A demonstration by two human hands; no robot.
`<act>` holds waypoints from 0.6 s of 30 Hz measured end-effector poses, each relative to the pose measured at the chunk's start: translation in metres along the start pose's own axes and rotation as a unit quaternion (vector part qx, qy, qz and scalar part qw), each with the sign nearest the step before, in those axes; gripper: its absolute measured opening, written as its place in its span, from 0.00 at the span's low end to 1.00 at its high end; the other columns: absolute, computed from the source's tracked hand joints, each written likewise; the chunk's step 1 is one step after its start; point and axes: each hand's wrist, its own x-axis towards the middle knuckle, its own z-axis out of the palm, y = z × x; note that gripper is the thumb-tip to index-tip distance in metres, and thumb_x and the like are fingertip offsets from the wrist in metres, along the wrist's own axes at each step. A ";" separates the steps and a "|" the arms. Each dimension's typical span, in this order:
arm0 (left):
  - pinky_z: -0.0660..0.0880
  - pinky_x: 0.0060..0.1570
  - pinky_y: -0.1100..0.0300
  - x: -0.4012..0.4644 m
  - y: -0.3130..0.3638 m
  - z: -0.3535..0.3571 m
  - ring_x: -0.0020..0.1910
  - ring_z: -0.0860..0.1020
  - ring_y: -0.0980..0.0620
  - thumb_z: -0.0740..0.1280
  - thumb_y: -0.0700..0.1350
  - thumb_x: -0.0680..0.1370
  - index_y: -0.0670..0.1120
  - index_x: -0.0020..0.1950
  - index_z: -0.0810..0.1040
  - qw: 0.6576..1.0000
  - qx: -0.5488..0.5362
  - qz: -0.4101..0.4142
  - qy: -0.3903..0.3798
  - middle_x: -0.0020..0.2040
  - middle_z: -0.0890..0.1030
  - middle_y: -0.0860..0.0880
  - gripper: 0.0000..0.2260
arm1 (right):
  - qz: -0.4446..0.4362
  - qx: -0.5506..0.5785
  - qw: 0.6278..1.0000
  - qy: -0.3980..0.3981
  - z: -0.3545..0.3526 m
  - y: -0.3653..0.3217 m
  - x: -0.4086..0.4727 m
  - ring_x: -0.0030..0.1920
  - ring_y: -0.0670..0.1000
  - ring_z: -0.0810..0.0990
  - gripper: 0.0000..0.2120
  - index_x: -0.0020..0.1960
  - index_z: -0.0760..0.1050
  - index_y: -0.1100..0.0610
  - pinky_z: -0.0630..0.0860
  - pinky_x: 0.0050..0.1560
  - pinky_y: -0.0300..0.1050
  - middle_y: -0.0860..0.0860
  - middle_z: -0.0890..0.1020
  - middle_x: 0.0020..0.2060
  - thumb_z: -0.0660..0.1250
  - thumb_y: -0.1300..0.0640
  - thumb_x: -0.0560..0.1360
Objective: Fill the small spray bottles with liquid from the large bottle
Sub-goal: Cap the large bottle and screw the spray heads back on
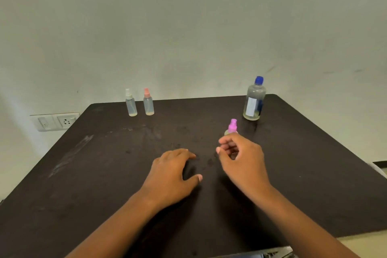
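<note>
1. The pink-capped spray bottle (232, 126) stands upright just beyond the right hand (243, 157); the fingers hide most of its body, and only the cap and a little of the shoulder are visible.
2. The right hand is loosely curled, with a gap between the thumb and the fingers. It is very close to this bottle, but I cannot tell if it touches it.
3. The left hand (173, 176) lies flat, palm down, on the dark table (104, 174), with the fingers spread and holding nothing.
4. The large bottle (254, 100), with a blue cap and a white label, stands upright beyond the right hand, near the far edge. Only a thin pale layer of liquid shows at its bottom.
5. Far beyond the left hand stand two more small bottles, side by side but apart: the white-capped spray bottle (130, 103) and the orange-capped spray bottle (148, 102). Each has a little pale liquid at the bottom.
6. The table surface has pale smears on the left-hand side.
7. Behind the table is a plain light wall (188, 27), with a socket plate (54, 121) low, outside the left hand.
</note>
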 end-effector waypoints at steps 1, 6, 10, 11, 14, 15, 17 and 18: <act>0.64 0.78 0.49 0.000 0.006 0.004 0.78 0.66 0.54 0.68 0.66 0.77 0.59 0.75 0.71 1.000 0.009 -0.003 -0.010 0.77 0.71 0.57 0.28 | 0.018 -0.015 1.000 0.016 -0.008 0.007 0.000 0.40 0.42 0.83 0.07 0.47 0.81 0.48 0.83 0.48 0.48 0.42 0.84 0.38 0.78 0.57 0.74; 0.61 0.79 0.47 -0.001 0.025 0.012 0.80 0.62 0.53 0.66 0.67 0.78 0.60 0.76 0.69 0.998 0.045 -0.021 -0.041 0.80 0.65 0.57 0.28 | 0.087 -0.072 0.994 0.007 -0.023 0.030 0.015 0.49 0.48 0.81 0.20 0.59 0.74 0.49 0.79 0.53 0.50 0.46 0.79 0.50 0.79 0.49 0.73; 0.59 0.80 0.46 -0.001 0.032 0.013 0.81 0.61 0.53 0.65 0.69 0.78 0.62 0.76 0.68 0.997 0.056 -0.034 -0.049 0.81 0.64 0.58 0.28 | 0.096 -0.077 0.991 -0.054 -0.019 0.039 0.034 0.61 0.51 0.80 0.31 0.73 0.70 0.51 0.78 0.62 0.51 0.48 0.78 0.61 0.78 0.46 0.75; 0.59 0.80 0.45 -0.001 0.033 0.013 0.81 0.61 0.53 0.65 0.69 0.77 0.62 0.76 0.68 0.996 0.057 -0.037 -0.051 0.81 0.64 0.58 0.28 | 0.094 -0.076 0.991 -0.060 -0.017 0.040 0.038 0.62 0.51 0.79 0.32 0.74 0.70 0.51 0.78 0.63 0.53 0.49 0.79 0.62 0.77 0.46 0.75; 0.59 0.79 0.46 -0.001 0.035 0.012 0.80 0.61 0.54 0.65 0.69 0.77 0.62 0.76 0.68 0.996 0.059 -0.043 -0.055 0.80 0.64 0.58 0.28 | 0.085 -0.078 0.991 -0.062 -0.007 0.043 0.045 0.59 0.51 0.81 0.29 0.70 0.73 0.50 0.80 0.59 0.52 0.48 0.81 0.58 0.78 0.43 0.74; 0.59 0.79 0.46 0.000 0.036 0.011 0.80 0.61 0.54 0.65 0.69 0.77 0.62 0.75 0.69 0.996 0.058 -0.044 -0.053 0.80 0.65 0.59 0.28 | 0.084 -0.082 0.991 -0.061 -0.004 0.044 0.047 0.57 0.51 0.81 0.28 0.67 0.73 0.50 0.80 0.57 0.52 0.47 0.81 0.56 0.78 0.42 0.73; 0.60 0.78 0.47 0.001 0.036 0.011 0.79 0.62 0.55 0.65 0.68 0.77 0.62 0.74 0.70 0.997 0.051 -0.045 -0.048 0.79 0.66 0.60 0.27 | 0.090 -0.094 0.989 -0.071 0.000 0.044 0.051 0.54 0.52 0.82 0.25 0.64 0.73 0.50 0.80 0.53 0.51 0.47 0.81 0.54 0.78 0.41 0.73; 0.61 0.77 0.47 0.003 0.034 0.010 0.79 0.63 0.55 0.65 0.68 0.78 0.62 0.73 0.71 0.997 0.041 -0.046 -0.043 0.78 0.67 0.60 0.26 | 0.094 -0.102 0.987 -0.076 0.002 0.044 0.053 0.53 0.52 0.81 0.24 0.62 0.73 0.49 0.79 0.51 0.50 0.47 0.81 0.53 0.78 0.41 0.74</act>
